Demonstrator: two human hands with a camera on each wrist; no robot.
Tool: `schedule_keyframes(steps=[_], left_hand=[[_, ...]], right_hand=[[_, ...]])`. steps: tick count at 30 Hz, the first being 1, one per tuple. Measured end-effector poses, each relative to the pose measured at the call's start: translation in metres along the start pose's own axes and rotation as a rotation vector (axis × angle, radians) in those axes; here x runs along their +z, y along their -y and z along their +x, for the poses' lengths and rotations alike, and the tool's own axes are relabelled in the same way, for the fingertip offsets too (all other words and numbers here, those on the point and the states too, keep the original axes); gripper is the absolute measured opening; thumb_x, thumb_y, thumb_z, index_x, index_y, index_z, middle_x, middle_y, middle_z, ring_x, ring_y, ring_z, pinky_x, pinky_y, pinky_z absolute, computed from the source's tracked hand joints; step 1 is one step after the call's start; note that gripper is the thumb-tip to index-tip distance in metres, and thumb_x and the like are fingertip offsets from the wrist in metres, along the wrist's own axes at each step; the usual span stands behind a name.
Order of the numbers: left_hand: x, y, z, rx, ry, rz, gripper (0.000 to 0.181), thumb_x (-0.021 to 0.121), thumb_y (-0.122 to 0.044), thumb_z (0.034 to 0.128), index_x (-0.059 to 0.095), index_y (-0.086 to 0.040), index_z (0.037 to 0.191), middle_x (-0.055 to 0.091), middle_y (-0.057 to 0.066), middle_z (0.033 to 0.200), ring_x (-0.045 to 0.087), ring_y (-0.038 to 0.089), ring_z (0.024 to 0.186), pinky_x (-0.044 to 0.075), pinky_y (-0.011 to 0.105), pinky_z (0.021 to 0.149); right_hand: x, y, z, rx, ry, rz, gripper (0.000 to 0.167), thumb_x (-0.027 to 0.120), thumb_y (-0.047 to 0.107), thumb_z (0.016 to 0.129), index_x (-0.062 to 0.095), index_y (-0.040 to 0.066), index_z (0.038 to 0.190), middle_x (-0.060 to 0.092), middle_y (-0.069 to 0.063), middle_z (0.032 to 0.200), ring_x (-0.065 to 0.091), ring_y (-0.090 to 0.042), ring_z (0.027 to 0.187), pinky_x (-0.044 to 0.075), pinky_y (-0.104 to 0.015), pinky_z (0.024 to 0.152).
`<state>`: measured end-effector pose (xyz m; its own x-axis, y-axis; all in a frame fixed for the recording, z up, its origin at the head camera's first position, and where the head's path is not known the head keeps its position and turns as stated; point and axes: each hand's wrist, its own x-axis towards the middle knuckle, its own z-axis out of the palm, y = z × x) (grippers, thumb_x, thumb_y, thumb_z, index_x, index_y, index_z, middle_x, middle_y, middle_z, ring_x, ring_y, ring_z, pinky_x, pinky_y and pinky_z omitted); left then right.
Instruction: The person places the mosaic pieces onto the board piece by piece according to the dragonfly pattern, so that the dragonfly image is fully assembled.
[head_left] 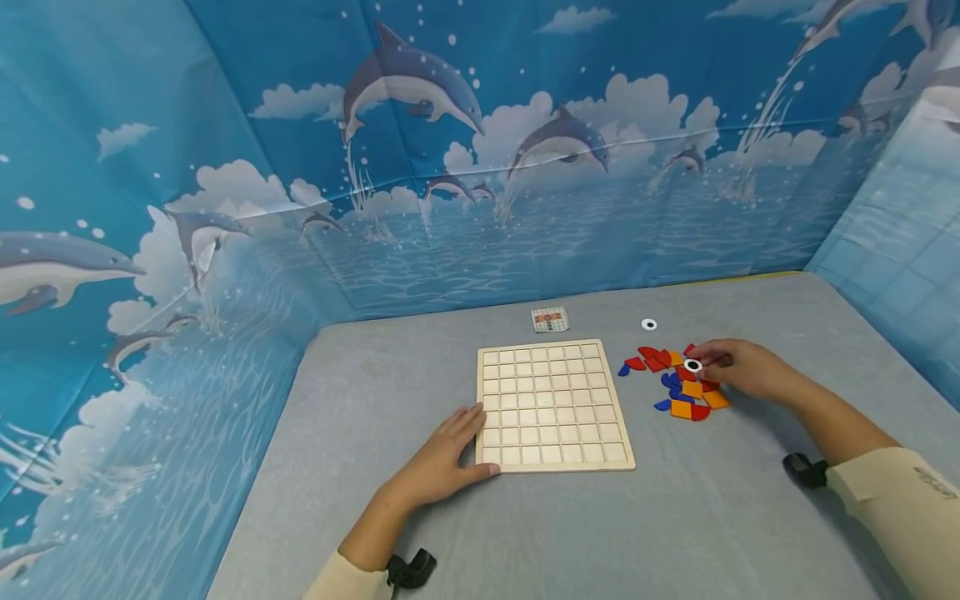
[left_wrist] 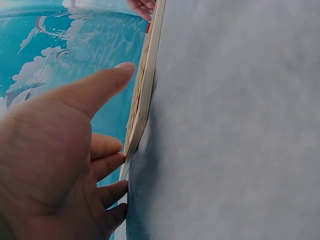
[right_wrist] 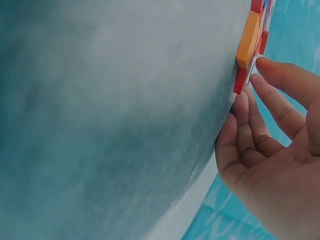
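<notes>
Dolphins [head_left: 412,79] leap across a blue backdrop [head_left: 442,242] that rises behind and beside a grey-covered table [head_left: 675,525], where a person sits two bare hands to a board and a scatter of coloured pieces. Laying out the pieces appears barely begun: the square wooden board [head_left: 543,400] shows no piece in any of its gridded squares, and every flat red, orange and blue piece [head_left: 692,389] in sight lies off it, loosely heaped to its right with some overlapping. By that look, filling the board is all left to do. The right hand [head_left: 742,368] pinches a white disc [head_left: 693,365] with a black centre between thumb and forefinger, just over the heap; a second white disc [head_left: 649,325] lies alone beyond the pieces. At the board's left edge, the left hand [head_left: 446,457] grips nothing, its fingers extended against the side and its thumb spread apart near the front corner. Past the far rim rests a small printed card [head_left: 551,320], its pattern too small to read. Besides the shallow, rimmed board, no box or tray appears; the pieces lie directly on the table.
</notes>
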<state>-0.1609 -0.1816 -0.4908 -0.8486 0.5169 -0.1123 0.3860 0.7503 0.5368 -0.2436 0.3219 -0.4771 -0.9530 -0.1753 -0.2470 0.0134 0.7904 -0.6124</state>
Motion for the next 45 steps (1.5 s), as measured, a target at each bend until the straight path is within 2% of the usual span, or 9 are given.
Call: schedule_keyframes(steps=[9,29,34,39,45], left_hand=[[0.004,0.0,-0.002,-0.012,0.008,0.001,0.093,0.068,-0.053,0.093,0.021,-0.013,0.163,0.012,-0.003,0.172,0.009,0.027,0.16,0.02,0.055,0.127],[0.005,0.001,-0.003,0.004,-0.013,0.022,0.095,0.069,-0.051,0.0925,0.021,-0.009,0.162,0.013,0.002,0.172,0.011,0.03,0.159,0.02,0.056,0.127],[0.005,-0.001,-0.003,0.02,-0.029,0.028,0.096,0.072,-0.048,0.0909,0.023,-0.005,0.161,0.015,0.006,0.171,0.014,0.032,0.159,0.02,0.057,0.126],[0.006,-0.002,-0.001,0.014,-0.027,0.069,0.094,0.071,-0.049,0.0919,0.024,-0.005,0.161,0.016,0.005,0.171,0.015,0.03,0.159,0.019,0.053,0.127],[0.009,-0.003,0.0,-0.003,-0.019,0.087,0.094,0.07,-0.05,0.092,0.023,-0.008,0.162,0.015,0.003,0.171,0.014,0.023,0.159,0.017,0.048,0.129]], right_hand=[[0.002,0.001,0.001,0.014,-0.011,-0.015,0.036,0.065,0.013,0.096,0.061,-0.005,0.127,0.064,-0.017,0.106,0.059,-0.028,0.095,0.056,-0.03,0.074],[0.004,0.004,0.004,0.031,-0.038,-0.012,0.032,0.068,0.018,0.094,0.063,-0.004,0.117,0.063,-0.015,0.101,0.058,-0.026,0.09,0.054,-0.027,0.071],[0.003,0.005,0.004,0.036,-0.044,0.0,0.034,0.068,0.021,0.094,0.062,-0.002,0.119,0.063,-0.017,0.104,0.059,-0.026,0.091,0.055,-0.028,0.071],[0.002,0.009,0.002,0.045,-0.043,0.028,0.04,0.069,0.026,0.095,0.06,-0.002,0.123,0.065,-0.019,0.11,0.062,-0.026,0.094,0.058,-0.029,0.072],[0.004,0.026,-0.002,-0.006,-0.059,0.03,0.039,0.069,0.026,0.096,0.062,0.001,0.125,0.066,-0.019,0.114,0.063,-0.028,0.098,0.06,-0.033,0.075]])
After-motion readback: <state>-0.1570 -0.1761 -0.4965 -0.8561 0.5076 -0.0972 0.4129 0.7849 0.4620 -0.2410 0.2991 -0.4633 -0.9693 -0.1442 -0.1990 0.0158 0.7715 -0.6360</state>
